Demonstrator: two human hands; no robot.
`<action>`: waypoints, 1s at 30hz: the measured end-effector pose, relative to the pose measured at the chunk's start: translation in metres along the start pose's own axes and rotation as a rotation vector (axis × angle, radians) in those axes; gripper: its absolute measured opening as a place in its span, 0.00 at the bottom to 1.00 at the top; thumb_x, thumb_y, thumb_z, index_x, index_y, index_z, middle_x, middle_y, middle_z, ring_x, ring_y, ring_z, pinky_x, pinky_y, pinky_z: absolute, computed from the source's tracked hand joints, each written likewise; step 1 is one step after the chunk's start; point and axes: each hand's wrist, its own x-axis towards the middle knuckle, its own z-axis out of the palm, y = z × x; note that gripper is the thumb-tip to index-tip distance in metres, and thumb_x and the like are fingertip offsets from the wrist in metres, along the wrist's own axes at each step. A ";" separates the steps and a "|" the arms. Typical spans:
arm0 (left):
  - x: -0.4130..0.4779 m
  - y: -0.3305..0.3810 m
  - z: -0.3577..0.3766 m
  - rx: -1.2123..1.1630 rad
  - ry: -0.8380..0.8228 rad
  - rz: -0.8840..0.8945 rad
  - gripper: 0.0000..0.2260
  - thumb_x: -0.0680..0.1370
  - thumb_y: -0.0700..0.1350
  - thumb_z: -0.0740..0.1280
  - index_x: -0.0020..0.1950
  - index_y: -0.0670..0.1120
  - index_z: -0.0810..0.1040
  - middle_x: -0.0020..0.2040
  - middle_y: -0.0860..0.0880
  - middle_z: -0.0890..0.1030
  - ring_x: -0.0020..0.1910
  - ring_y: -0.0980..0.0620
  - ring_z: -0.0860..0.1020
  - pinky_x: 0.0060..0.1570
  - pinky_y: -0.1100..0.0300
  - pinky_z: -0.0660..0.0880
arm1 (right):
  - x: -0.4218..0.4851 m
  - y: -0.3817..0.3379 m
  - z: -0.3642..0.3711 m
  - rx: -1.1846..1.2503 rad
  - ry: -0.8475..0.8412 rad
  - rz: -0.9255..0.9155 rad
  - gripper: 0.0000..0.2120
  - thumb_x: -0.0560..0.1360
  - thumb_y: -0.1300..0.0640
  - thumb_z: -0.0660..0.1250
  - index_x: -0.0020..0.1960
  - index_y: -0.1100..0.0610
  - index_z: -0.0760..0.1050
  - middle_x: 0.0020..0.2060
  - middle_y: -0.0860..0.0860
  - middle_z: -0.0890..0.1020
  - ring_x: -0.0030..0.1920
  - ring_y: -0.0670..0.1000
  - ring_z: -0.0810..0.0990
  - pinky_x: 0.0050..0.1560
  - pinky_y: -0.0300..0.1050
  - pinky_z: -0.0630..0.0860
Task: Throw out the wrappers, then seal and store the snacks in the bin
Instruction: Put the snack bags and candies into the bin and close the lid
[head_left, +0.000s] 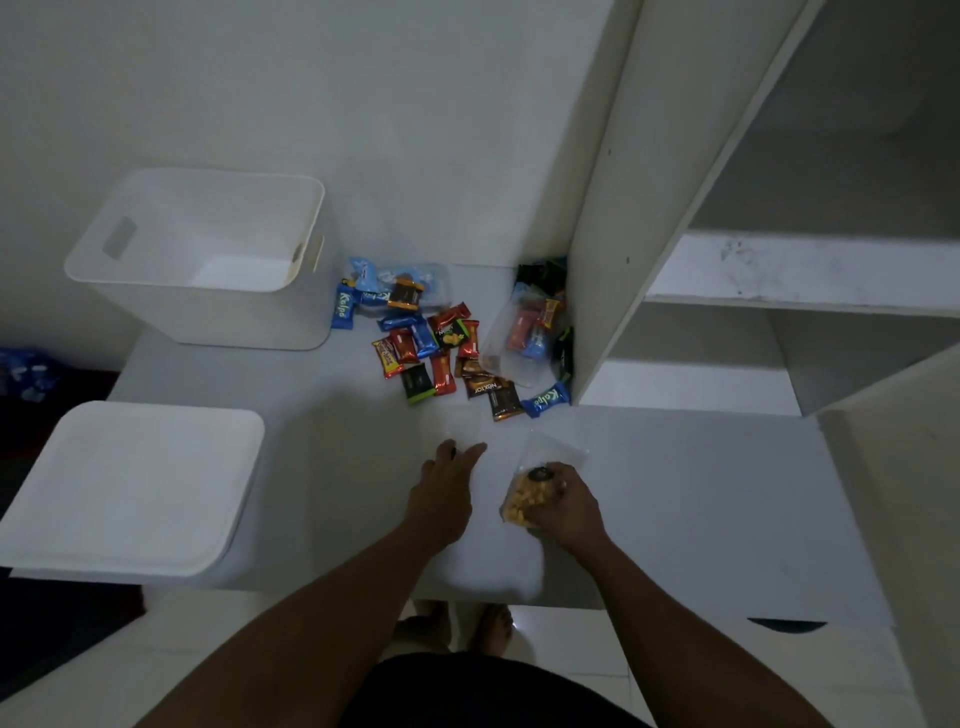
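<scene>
Both forearms reach from the near edge of the head view onto the white table (701, 493). On the right, the right hand (569, 506) curls its fingers round the lower part of a clear bag (522, 501) of yellow snack pieces and pins it to the table. The bag's empty top points away, toward the far side. Something small, dark and round sits at its neck; I cannot tell what it is. Just left of it, the left hand (444, 491) lies flat on the table with its fingers straight, holding nothing.

Sealing this bag looks to be the step in hand. To do it well, the right hand should probably keep the pieces bunched at the bottom, so that none sit in the closure. The left hand can then flatten the loose top, push the air out and press along the opening from one end to the other. The plastic is thin and slippery, so a firm anchor matters.

Farther off, the loose snacks (441, 353) lie scattered in the middle of the table, some of them inside two other clear bags. The open bin (234, 317) stands at the far left, well apart from the bag. A lidded box (130, 483) sits near left, and a shelf (602, 260) rises on the right.
</scene>
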 end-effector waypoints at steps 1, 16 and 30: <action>0.000 -0.001 -0.002 -0.010 0.004 0.000 0.27 0.81 0.37 0.59 0.77 0.56 0.59 0.77 0.43 0.57 0.72 0.38 0.65 0.66 0.42 0.71 | -0.001 -0.001 0.000 0.008 0.014 -0.005 0.31 0.67 0.62 0.79 0.67 0.57 0.71 0.55 0.50 0.78 0.58 0.52 0.78 0.43 0.26 0.68; 0.009 -0.017 -0.105 -0.479 0.693 0.018 0.13 0.77 0.44 0.70 0.59 0.42 0.75 0.55 0.46 0.79 0.49 0.54 0.78 0.47 0.67 0.76 | 0.007 -0.128 0.006 0.252 0.351 -0.399 0.12 0.80 0.53 0.67 0.62 0.52 0.77 0.50 0.46 0.80 0.49 0.46 0.80 0.45 0.34 0.78; 0.057 -0.103 -0.318 -0.632 1.082 -0.070 0.12 0.74 0.44 0.71 0.56 0.44 0.79 0.48 0.47 0.81 0.45 0.52 0.79 0.48 0.59 0.78 | 0.062 -0.372 0.053 0.458 0.447 -0.436 0.06 0.72 0.60 0.68 0.48 0.53 0.74 0.38 0.50 0.80 0.41 0.55 0.81 0.40 0.47 0.81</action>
